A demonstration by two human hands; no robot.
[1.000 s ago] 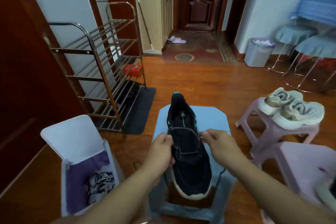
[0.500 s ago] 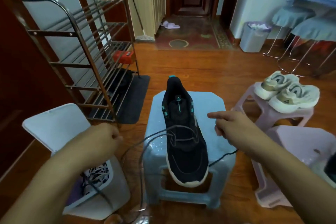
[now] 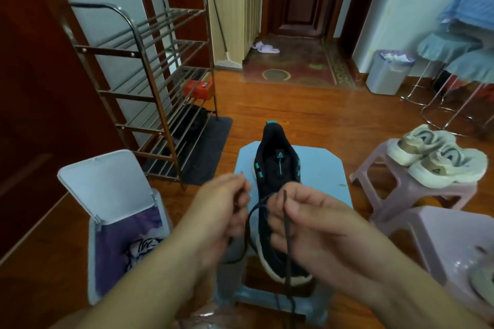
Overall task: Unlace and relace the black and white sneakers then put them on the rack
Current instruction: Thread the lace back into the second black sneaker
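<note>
Black lace [image 3: 286, 224], drawn out wide half a second ago, is now gathered above the black sneaker [image 3: 278, 181] on the blue stool [image 3: 324, 168], left hand [image 3: 222, 208] and right hand [image 3: 307, 219] each pinching an end, ready for threading.
</note>
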